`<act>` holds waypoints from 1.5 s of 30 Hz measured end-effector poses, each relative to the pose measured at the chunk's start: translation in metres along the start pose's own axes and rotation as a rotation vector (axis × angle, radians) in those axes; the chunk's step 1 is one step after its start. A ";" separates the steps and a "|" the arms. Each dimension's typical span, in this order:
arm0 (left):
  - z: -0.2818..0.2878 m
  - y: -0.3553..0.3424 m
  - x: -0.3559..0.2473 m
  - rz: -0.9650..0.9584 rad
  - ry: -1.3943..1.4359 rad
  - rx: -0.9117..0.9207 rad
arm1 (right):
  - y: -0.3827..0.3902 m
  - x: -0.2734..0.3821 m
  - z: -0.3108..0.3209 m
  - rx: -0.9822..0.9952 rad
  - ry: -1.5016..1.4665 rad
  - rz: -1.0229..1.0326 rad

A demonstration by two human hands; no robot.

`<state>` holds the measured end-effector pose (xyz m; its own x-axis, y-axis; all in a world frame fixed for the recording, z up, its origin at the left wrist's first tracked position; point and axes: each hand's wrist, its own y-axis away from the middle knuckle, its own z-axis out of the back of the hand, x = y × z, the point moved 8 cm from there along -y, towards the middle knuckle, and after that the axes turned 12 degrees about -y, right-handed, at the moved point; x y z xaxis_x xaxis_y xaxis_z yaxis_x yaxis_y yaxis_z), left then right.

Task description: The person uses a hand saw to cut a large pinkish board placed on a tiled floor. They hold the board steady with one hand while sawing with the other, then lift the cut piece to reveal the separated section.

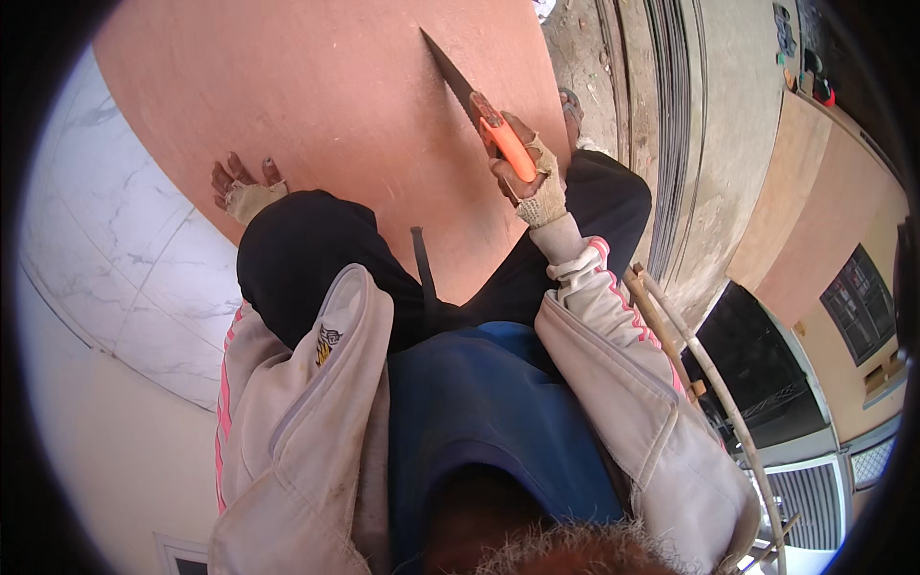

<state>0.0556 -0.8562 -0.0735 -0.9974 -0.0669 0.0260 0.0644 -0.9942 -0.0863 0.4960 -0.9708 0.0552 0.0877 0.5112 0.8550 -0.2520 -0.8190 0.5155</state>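
Observation:
An orange-handled handsaw (509, 144) is gripped in my right hand (533, 177), which wears a worn, pale fingerless glove. Its dark, tapering blade points away and slightly left over a smooth pink-orange surface (316, 105). Whether the blade touches that surface is hard to tell, and its teeth are not clear. On the left, my left hand (247, 185), in a similar glove, lies by the edge of the same surface with fingers spread and nothing held. My legs in black trousers sit either side of the surface, and a dark strap (422, 261) lies between them.
White marble-look tiles (125, 230) lie to the left. Right of the surface are a sandalled foot (572, 107), a rough concrete strip and several dark parallel lines (671, 125). Wooden poles (714, 379) stand at lower right, near a building with a dark barred window (858, 290).

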 end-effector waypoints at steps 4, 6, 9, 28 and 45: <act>-0.006 -0.011 -0.001 -0.005 -0.047 -0.006 | 0.005 0.013 -0.004 -0.067 0.127 0.086; -0.014 -0.010 -0.009 0.010 -0.050 0.022 | 0.010 0.023 -0.003 -0.095 0.293 0.131; -0.017 -0.015 -0.009 -0.010 -0.104 0.035 | 0.016 0.010 -0.003 -0.152 0.375 0.106; -0.032 0.024 0.047 0.120 -0.129 0.181 | 0.000 -0.010 -0.005 -0.103 -0.017 -0.013; -0.028 0.016 0.045 0.021 -0.177 0.019 | -0.008 0.001 -0.038 0.141 -0.039 -0.021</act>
<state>0.0112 -0.8729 -0.1012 -0.9748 -0.0999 0.1992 0.0876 -0.9937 -0.0696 0.4610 -0.9542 0.0497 0.1295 0.5204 0.8441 -0.1117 -0.8382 0.5339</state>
